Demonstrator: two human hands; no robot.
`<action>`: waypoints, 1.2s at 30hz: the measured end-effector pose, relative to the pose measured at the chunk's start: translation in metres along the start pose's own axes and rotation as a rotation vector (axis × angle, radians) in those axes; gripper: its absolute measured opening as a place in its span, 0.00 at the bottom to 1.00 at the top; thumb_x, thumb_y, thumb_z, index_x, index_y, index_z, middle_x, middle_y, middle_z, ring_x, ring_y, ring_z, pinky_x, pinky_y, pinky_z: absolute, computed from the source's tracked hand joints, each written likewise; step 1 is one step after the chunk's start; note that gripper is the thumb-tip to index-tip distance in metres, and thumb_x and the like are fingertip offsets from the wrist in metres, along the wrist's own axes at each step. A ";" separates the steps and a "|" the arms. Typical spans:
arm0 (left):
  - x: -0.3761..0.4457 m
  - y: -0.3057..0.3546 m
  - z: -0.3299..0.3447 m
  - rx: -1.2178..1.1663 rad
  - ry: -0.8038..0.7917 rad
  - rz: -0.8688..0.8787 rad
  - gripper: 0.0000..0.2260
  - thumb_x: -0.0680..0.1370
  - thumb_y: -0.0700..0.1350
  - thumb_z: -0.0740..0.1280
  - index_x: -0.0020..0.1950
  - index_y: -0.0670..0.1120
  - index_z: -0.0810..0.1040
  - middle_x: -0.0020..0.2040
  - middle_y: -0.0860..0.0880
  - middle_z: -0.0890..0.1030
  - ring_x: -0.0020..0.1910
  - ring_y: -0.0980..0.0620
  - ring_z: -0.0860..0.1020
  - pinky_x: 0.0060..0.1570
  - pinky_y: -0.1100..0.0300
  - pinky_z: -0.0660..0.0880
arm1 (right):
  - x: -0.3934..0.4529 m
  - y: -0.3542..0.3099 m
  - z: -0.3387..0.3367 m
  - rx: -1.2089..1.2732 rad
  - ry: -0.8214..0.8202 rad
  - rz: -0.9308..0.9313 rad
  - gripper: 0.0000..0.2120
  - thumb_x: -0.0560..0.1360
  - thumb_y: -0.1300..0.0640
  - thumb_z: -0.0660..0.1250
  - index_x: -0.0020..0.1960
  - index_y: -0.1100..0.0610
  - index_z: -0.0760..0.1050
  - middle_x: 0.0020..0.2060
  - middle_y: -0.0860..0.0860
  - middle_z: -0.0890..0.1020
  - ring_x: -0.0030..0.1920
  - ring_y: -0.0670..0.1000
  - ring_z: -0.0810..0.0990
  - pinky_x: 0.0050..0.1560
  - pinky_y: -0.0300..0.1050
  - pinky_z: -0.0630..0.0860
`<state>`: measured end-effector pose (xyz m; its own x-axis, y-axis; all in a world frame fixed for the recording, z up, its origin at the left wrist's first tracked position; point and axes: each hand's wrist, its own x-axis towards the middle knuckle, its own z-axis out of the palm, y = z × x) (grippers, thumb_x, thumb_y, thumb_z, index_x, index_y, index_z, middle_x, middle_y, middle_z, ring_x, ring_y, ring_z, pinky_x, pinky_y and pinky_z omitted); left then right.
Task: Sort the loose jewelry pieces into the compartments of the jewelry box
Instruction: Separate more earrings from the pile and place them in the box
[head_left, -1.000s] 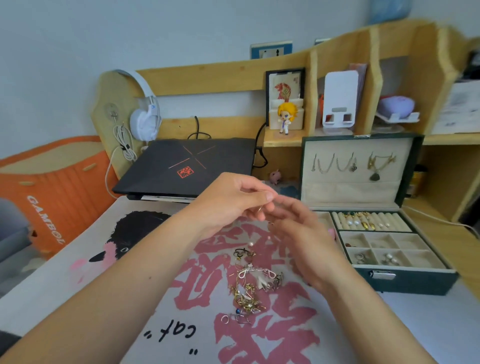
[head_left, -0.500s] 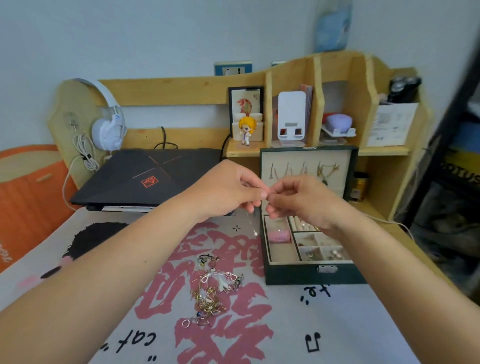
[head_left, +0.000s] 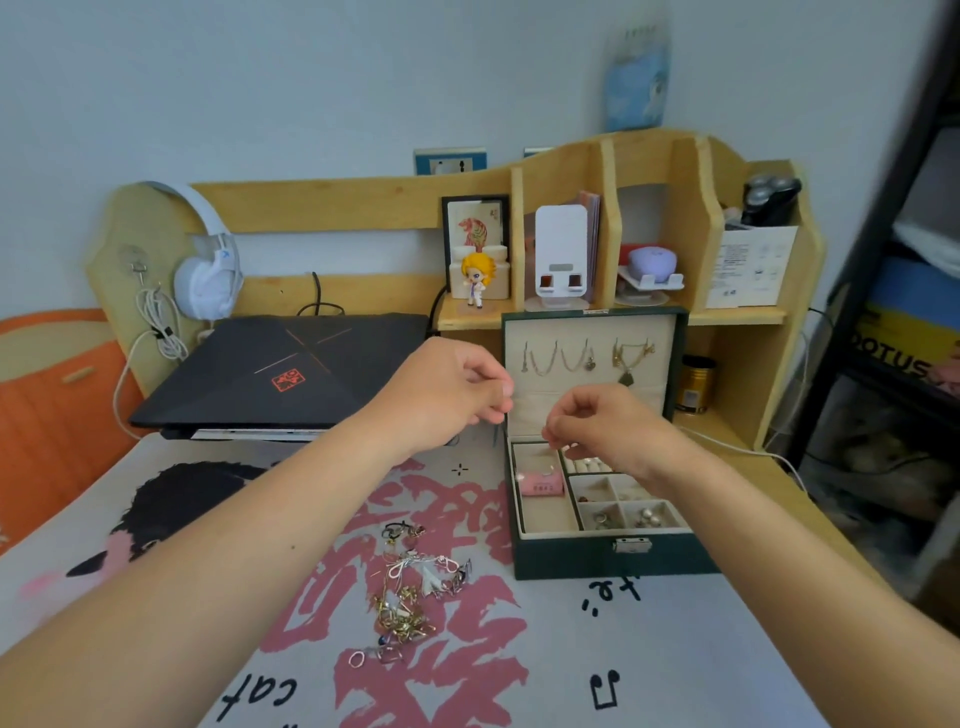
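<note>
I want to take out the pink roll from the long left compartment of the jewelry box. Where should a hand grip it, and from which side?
Judging by its pose, come from above: the pink roll lies on its side across the long compartment of the jewelry box, walls close at both ends. Pinch its curved middle, front and back, where the floor looks free.

Pale blue-grey wall (head_left: 311, 78); wooden desk shelf (head_left: 337, 205); dark rack (head_left: 893, 312) at right.

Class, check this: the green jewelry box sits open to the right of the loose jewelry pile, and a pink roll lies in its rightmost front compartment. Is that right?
Not quite. The head view shows the pink roll in the long leftmost compartment of the jewelry box. The box is open, to the right of the loose jewelry pile.
</note>
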<state>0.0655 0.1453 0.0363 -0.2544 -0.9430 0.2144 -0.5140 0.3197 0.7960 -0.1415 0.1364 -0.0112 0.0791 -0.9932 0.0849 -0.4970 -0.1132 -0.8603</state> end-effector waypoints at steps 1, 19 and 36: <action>0.000 0.001 0.002 -0.004 -0.002 0.003 0.04 0.82 0.41 0.68 0.51 0.45 0.84 0.45 0.48 0.88 0.44 0.53 0.87 0.43 0.64 0.81 | 0.000 0.002 0.002 -0.015 0.011 0.005 0.02 0.77 0.60 0.70 0.47 0.57 0.82 0.44 0.52 0.86 0.47 0.52 0.85 0.50 0.45 0.83; 0.000 0.001 0.026 -0.120 -0.090 -0.030 0.05 0.83 0.39 0.66 0.54 0.39 0.81 0.48 0.42 0.87 0.45 0.47 0.88 0.48 0.56 0.84 | 0.002 0.040 0.026 -0.330 -0.008 0.077 0.04 0.77 0.52 0.72 0.47 0.50 0.85 0.42 0.47 0.85 0.45 0.48 0.82 0.49 0.46 0.81; 0.019 -0.029 0.073 0.018 -0.174 -0.069 0.05 0.83 0.38 0.66 0.48 0.42 0.81 0.45 0.44 0.87 0.42 0.49 0.88 0.42 0.62 0.83 | -0.049 0.078 -0.020 -0.168 0.319 -0.008 0.12 0.81 0.59 0.63 0.57 0.50 0.83 0.51 0.45 0.84 0.48 0.42 0.80 0.42 0.35 0.75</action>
<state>0.0155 0.1253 -0.0240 -0.3557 -0.9329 0.0574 -0.5491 0.2582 0.7948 -0.2013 0.1757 -0.0724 -0.1774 -0.9473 0.2669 -0.6346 -0.0972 -0.7667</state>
